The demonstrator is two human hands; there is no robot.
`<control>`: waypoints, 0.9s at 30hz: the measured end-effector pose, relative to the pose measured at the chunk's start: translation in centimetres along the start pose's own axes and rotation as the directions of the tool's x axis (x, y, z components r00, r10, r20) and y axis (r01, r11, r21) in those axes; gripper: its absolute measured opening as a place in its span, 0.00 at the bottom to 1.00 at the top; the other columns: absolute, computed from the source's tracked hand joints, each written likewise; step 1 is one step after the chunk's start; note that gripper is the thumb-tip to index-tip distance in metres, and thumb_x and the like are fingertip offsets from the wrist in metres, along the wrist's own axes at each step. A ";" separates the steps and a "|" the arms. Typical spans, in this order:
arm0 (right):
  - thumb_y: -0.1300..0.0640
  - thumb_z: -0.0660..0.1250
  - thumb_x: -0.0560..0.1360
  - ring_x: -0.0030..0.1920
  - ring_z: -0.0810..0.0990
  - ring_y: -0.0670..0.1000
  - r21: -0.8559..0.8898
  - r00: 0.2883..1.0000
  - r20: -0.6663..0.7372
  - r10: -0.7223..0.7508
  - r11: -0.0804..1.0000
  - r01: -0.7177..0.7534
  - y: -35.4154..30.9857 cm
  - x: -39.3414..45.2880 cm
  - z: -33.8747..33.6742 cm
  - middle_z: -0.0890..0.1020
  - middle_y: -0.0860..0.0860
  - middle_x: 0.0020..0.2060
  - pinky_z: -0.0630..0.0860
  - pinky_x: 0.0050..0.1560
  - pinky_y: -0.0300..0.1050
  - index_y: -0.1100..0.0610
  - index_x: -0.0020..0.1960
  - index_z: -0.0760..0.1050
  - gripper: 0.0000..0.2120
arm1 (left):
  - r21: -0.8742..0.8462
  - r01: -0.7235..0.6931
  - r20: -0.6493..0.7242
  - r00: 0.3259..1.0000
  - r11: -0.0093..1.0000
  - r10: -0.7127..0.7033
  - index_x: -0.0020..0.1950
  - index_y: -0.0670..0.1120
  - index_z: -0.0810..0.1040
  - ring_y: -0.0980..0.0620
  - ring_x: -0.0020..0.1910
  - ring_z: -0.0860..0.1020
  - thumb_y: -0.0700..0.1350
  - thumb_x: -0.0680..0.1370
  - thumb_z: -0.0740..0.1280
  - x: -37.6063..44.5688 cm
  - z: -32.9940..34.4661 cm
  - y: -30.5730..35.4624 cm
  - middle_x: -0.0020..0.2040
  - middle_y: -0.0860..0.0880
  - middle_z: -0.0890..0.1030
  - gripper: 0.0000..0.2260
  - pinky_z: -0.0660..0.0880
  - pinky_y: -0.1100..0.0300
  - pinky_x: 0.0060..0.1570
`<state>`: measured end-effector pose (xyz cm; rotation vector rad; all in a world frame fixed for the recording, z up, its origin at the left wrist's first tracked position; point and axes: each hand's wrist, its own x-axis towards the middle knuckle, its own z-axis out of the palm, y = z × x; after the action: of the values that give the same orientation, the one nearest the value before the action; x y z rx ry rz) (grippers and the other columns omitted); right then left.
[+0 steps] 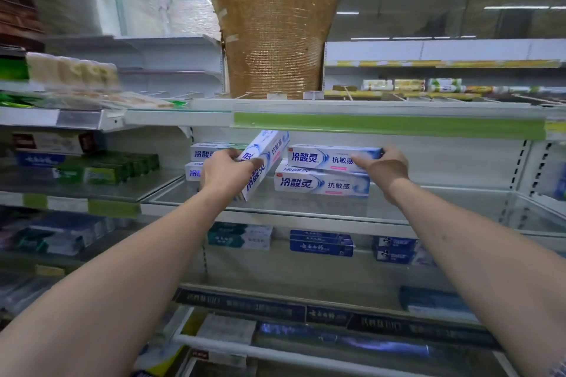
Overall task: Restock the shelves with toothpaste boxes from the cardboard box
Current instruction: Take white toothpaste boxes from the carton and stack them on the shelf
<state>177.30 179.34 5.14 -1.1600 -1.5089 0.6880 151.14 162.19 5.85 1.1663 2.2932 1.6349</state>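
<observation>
A white-and-blue cardboard toothpaste box (265,162), tilted steeply on end, was gripped by the left hand (225,170) with fingers curled round its lower half, just above the glass shelf (306,208). A second, level white-and-blue toothpaste box (333,157) was pinched at its right end by the right hand (384,167) and lay on top of another box of the same kind (321,184). Such cartons were judged light, stiff yet crushable and rather slick, so they were best held across the long faces near the middle, without squeezing. No cardboard supply box was in view.
</observation>
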 end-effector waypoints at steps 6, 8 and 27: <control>0.43 0.78 0.67 0.44 0.81 0.56 -0.198 0.997 0.062 -0.040 0.979 0.052 1.2 2.9 0.1 0.83 0.55 0.42 0.76 0.45 0.47 0.59 0.45 0.80 0.20 | -0.086 0.027 -0.033 0.999 0.996 -0.030 0.63 0.51 0.80 0.54 0.39 0.83 0.60 0.69 0.79 0.6 0.9 0.4 0.47 0.49 0.85 0.26 0.80 0.57 0.34; 0.43 0.78 0.67 0.44 0.82 0.57 -0.216 0.997 0.060 -0.045 0.975 0.058 1.6 3.9 0.5 0.84 0.56 0.43 0.77 0.46 0.48 0.60 0.45 0.81 0.20 | -0.103 0.022 -0.040 0.999 0.994 -0.027 0.62 0.51 0.80 0.55 0.37 0.83 0.59 0.70 0.78 0.8 1.1 0.5 0.45 0.50 0.84 0.24 0.78 0.59 0.33; 0.41 0.76 0.69 0.38 0.77 0.59 -0.399 0.998 0.034 -0.052 0.915 0.062 2.7 8.1 3.2 0.80 0.59 0.36 0.68 0.38 0.46 0.65 0.42 0.80 0.25 | -0.029 -0.038 0.020 0.999 0.999 0.039 0.62 0.56 0.83 0.58 0.37 0.84 0.62 0.67 0.79 2.8 2.7 -0.3 0.46 0.55 0.86 0.25 0.77 0.63 0.31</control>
<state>175.34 188.29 5.06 -1.4083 -1.7479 0.3588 150.30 166.02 5.40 1.2226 2.2410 1.6547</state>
